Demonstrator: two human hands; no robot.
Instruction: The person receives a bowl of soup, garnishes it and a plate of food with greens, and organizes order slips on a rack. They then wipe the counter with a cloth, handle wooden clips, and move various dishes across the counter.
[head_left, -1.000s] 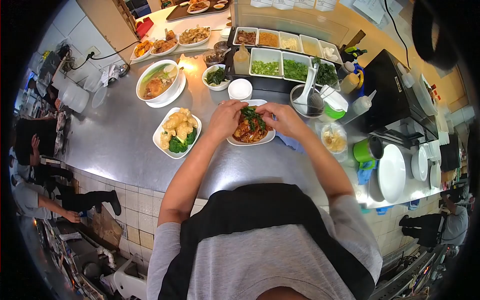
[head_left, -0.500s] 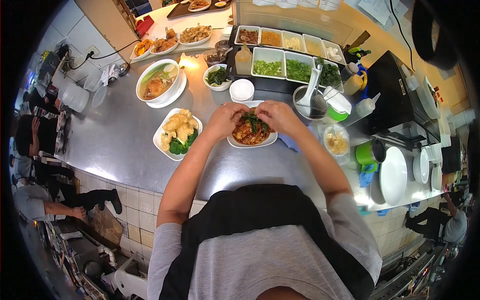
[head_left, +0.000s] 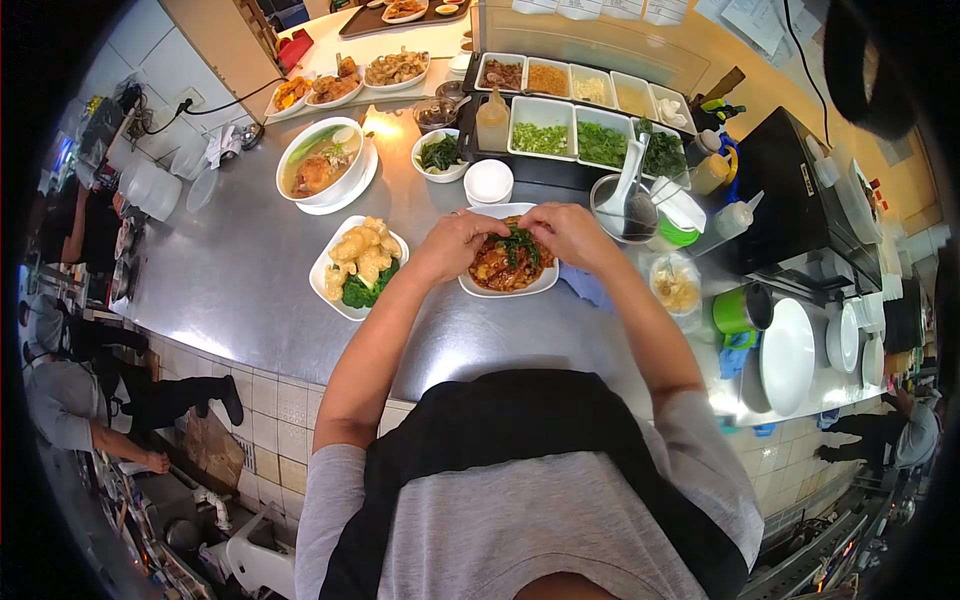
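Both of my hands are over a white dish (head_left: pixel 492 292) of glossy brown food (head_left: pixel 497 268) topped with dark green herbs (head_left: pixel 520 250). My left hand (head_left: pixel 455 243) comes in over the dish's left side, its fingertips pressed together at the herbs. From the right, my right hand (head_left: pixel 568 233) reaches the herbs with bent, closed fingers. What either hand pinches is too small to make out. A small white bowl (head_left: pixel 489 182) stands just behind the dish. To the left lies a white plate with golden battered pieces (head_left: pixel 363 250) and broccoli (head_left: pixel 368 288).
A noodle soup bowl (head_left: pixel 322 160) stands at back left. Behind my hands are trays of chopped greens (head_left: pixel 603 145) and a bowl of dark greens (head_left: pixel 438 155). At right are a strainer, a green cup (head_left: pixel 741 309) and white plates (head_left: pixel 787 357). Other people stand at both far sides.
The view has shifted slightly. My hands remain over the dish, with my left fingers stretched a little further right. The person at the far left has lowered an arm.
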